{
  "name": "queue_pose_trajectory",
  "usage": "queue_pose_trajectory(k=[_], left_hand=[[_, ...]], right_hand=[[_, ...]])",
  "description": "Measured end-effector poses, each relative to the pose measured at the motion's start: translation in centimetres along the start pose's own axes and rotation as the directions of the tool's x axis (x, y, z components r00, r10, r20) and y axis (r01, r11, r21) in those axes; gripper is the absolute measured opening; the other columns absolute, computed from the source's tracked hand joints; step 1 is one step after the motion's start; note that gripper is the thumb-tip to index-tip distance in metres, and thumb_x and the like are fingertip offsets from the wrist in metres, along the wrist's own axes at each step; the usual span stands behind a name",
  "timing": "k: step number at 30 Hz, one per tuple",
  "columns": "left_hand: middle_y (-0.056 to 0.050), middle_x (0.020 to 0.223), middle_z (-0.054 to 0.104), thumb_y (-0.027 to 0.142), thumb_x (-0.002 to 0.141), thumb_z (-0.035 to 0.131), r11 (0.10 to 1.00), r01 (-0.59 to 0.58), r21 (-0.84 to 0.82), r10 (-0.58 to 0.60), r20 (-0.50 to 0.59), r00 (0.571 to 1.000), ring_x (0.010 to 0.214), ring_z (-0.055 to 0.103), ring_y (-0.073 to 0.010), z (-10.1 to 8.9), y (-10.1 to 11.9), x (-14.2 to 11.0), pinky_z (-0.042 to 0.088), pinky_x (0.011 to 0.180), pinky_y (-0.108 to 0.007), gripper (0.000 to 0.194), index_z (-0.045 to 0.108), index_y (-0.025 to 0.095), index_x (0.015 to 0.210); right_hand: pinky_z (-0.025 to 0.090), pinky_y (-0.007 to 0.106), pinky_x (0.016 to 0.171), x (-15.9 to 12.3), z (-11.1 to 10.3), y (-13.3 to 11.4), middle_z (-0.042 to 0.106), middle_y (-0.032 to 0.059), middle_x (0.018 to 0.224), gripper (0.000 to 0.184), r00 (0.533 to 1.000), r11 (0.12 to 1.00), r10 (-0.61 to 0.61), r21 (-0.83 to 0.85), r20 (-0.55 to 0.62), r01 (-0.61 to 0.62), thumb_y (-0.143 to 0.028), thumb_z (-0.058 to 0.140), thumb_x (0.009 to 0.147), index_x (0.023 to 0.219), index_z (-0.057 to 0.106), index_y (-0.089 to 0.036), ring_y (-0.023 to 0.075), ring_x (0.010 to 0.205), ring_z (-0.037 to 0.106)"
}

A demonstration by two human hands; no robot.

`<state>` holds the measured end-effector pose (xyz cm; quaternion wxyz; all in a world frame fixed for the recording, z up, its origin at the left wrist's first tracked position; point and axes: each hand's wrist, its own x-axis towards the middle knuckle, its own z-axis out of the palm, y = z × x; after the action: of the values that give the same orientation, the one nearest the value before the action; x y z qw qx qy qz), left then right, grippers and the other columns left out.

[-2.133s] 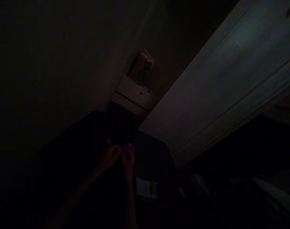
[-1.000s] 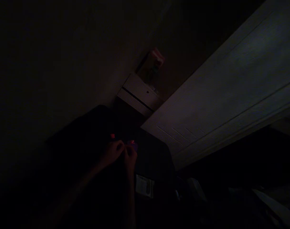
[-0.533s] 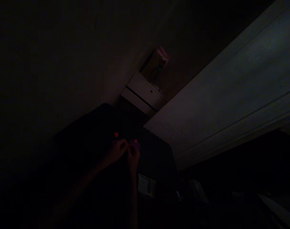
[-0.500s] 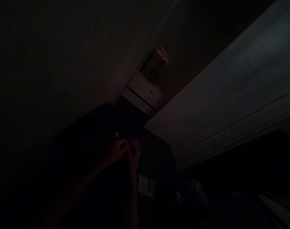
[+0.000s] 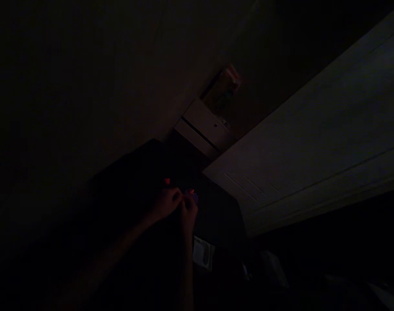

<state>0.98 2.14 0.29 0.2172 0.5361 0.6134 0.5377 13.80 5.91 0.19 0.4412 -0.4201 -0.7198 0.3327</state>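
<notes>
- Left hand (image 5: 171,201) and right hand (image 5: 189,211): fingertips close together; cannot tell whether either grips anything, too dark.
- Red object (image 5: 167,181): just far of left hand.
- Purple object (image 5: 195,198): just beyond right hand.

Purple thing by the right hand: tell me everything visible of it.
The purple thing is small, with a rounded right edge, and appears to lie on the dark surface just beyond the right hand, which partly hides it. An orange-red patch shows at its top, perhaps a separate piece. Darkness hides its material and whether the hand touches it.
</notes>
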Motion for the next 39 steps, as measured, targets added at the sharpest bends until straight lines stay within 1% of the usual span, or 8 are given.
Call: queue_pose_trajectory(k=[6,10,14,20,26,30,34,39], left_hand=[[-0.006,0.091,0.078,0.024,0.096,0.055,1.000,0.021,0.014,-0.021,-0.005,1.000,0.086,0.073,-0.0202,-0.01,0.16,-0.05,0.050,0.079,-0.028,0.019,0.073,0.020,0.088],[-0.006,0.092,0.078,0.024,0.095,0.056,1.000,0.010,-0.015,-0.010,0.002,1.000,0.087,0.073,-0.0201,0.07,0.04,-0.08,0.050,0.080,-0.028,0.018,0.073,0.019,0.090],[-0.006,0.092,0.078,0.025,0.095,0.056,1.000,0.027,-0.010,-0.027,-0.003,1.000,0.087,0.073,-0.0208,0.11,-0.05,-0.09,0.050,0.079,-0.029,0.018,0.073,0.020,0.091],[-0.006,0.092,0.079,0.024,0.095,0.056,1.000,0.021,-0.001,-0.021,-0.010,1.000,0.087,0.073,-0.0202,0.19,0.02,-0.06,0.050,0.079,-0.028,0.018,0.073,0.020,0.090],[-0.007,0.092,0.079,0.023,0.094,0.056,1.000,0.019,-0.008,-0.019,-0.013,1.000,0.084,0.072,-0.0202,0.09,0.17,-0.09,0.050,0.078,-0.029,0.019,0.074,0.020,0.090],[-0.006,0.093,0.079,0.023,0.094,0.055,1.000,0.017,-0.002,-0.017,-0.006,1.000,0.086,0.073,-0.0203,-0.04,0.22,-0.17,0.051,0.079,-0.028,0.019,0.074,0.020,0.090],[-0.006,0.095,0.079,0.024,0.094,0.057,1.000,0.018,0.021,-0.018,-0.024,1.000,0.090,0.073,-0.0212,0.07,0.10,-0.13,0.051,0.082,-0.029,0.018,0.074,0.021,0.091],[-0.007,0.094,0.079,0.022,0.095,0.056,1.000,0.017,-0.005,-0.017,-0.003,1.000,0.087,0.073,-0.0208,0.16,0.03,-0.06,0.050,0.079,-0.028,0.018,0.074,0.019,0.092]], right_hand=[[0.054,0.034,0.084,0.10,-0.04,0.27,0.079,0.0078,0.092,0.024,1.000,0.999,-0.011,-0.030,-0.013,0.011,-0.038,0.063,0.088,0.093,0.077,-0.019,0.0239,0.088,0.071],[0.054,0.033,0.082,0.11,-0.08,0.28,0.079,0.0074,0.091,0.024,1.000,1.000,-0.030,-0.009,0.004,0.030,-0.038,0.063,0.088,0.092,0.076,-0.019,0.0233,0.087,0.070],[0.053,0.035,0.085,0.08,-0.05,0.18,0.079,0.0083,0.092,0.024,0.999,0.999,-0.040,-0.023,-0.004,0.040,-0.038,0.062,0.087,0.092,0.076,-0.019,0.0245,0.090,0.070],[0.053,0.035,0.085,0.01,-0.06,0.10,0.079,0.0080,0.092,0.024,0.999,0.998,-0.050,-0.038,-0.018,0.049,-0.039,0.062,0.088,0.092,0.076,-0.019,0.0245,0.090,0.070],[0.053,0.034,0.083,0.10,-0.12,0.06,0.078,0.0077,0.091,0.023,1.000,0.999,-0.024,-0.035,0.011,0.024,-0.038,0.062,0.088,0.092,0.076,-0.019,0.0237,0.088,0.070],[0.054,0.034,0.083,0.07,0.01,0.15,0.078,0.0072,0.090,0.023,1.000,0.999,-0.026,-0.023,-0.002,0.025,-0.037,0.062,0.088,0.091,0.076,-0.019,0.0234,0.087,0.070],[0.053,0.034,0.084,0.00,0.03,0.05,0.079,0.0076,0.092,0.023,0.999,0.999,-0.030,-0.032,-0.013,0.030,-0.037,0.062,0.088,0.092,0.077,-0.019,0.0238,0.089,0.070],[0.053,0.033,0.084,0.08,-0.08,0.05,0.079,0.0070,0.092,0.024,0.999,0.998,-0.039,-0.052,-0.010,0.038,-0.038,0.062,0.087,0.092,0.077,-0.019,0.0234,0.090,0.070]])
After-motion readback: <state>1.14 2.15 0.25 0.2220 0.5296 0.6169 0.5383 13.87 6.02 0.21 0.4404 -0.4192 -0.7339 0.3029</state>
